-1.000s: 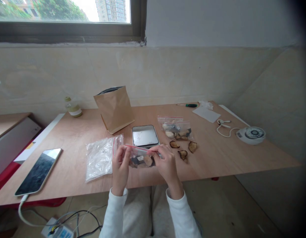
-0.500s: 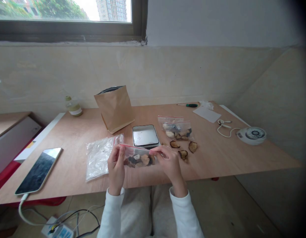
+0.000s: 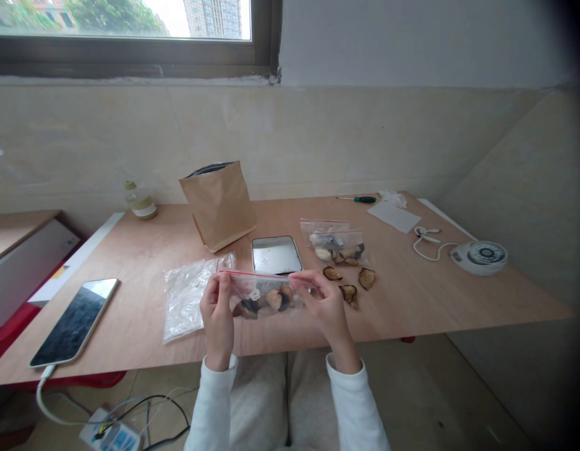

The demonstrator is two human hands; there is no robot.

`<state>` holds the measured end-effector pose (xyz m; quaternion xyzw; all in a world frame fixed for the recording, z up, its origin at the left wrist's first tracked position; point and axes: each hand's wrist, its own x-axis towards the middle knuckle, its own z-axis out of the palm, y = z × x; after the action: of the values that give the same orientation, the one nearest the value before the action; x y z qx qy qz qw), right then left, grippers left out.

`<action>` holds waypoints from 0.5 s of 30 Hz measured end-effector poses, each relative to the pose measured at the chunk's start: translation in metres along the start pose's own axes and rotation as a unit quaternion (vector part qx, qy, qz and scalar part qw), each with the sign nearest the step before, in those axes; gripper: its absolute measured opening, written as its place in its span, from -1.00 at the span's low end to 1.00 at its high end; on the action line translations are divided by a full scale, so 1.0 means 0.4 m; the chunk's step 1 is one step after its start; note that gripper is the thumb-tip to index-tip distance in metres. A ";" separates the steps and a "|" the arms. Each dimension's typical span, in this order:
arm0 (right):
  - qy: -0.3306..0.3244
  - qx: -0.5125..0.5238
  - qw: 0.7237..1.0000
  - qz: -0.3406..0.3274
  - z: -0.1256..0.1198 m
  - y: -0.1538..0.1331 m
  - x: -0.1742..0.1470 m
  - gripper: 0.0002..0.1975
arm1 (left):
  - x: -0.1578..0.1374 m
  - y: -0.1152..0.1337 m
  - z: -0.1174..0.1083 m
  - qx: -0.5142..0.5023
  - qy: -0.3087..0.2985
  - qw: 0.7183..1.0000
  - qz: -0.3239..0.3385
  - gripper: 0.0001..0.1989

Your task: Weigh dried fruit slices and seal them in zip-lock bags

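Note:
A clear zip bag (image 3: 271, 300) with a red strip along its top holds dried slices and a small white packet. My left hand (image 3: 217, 316) pinches its upper left corner. At the upper right, the fingers of my right hand (image 3: 324, 307) are closed on the red strip. Behind the bag lies a scale (image 3: 275, 254) with a shiny square top, its near edge hidden by the bag. Loose dried slices (image 3: 349, 294) lie on the table to the right of my right hand. Filled zip bags (image 3: 341, 247) rest beyond them.
A brown paper pouch (image 3: 219, 207) stands open behind a stack of clear plastic bags (image 3: 186, 300). A phone (image 3: 76, 322) on a cable lies at the left, a bottle (image 3: 140, 202) at the back. Rightward are a screwdriver (image 3: 365, 200), white paper (image 3: 393, 216) and a round white device (image 3: 480, 257).
My right hand has slid a little to the right along the red strip. My left hand has shifted slightly left, and the bag now looks stretched wider between them.

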<state>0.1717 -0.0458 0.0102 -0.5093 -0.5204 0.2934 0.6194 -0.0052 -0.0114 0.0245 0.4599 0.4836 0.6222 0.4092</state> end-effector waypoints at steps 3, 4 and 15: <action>0.015 0.031 0.999 0.030 -0.010 -0.005 0.002 -0.82 | 0.008 -0.011 -0.004 -0.063 -0.002 0.998 -0.023 -0.67; 0.013 0.042 0.998 0.039 -0.012 -0.005 0.002 -0.81 | 0.010 -0.014 -0.004 -0.083 -0.003 0.996 -0.028 -0.67; -0.001 0.041 0.997 0.070 -0.010 0.018 0.006 -0.77 | 0.016 -0.027 -0.014 -0.074 0.005 0.997 -0.015 -0.69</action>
<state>0.1775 -0.0427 0.0045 -0.5180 -0.4716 0.3576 0.6176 -0.0116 -0.0043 0.0145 0.4175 0.4453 0.6524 0.4492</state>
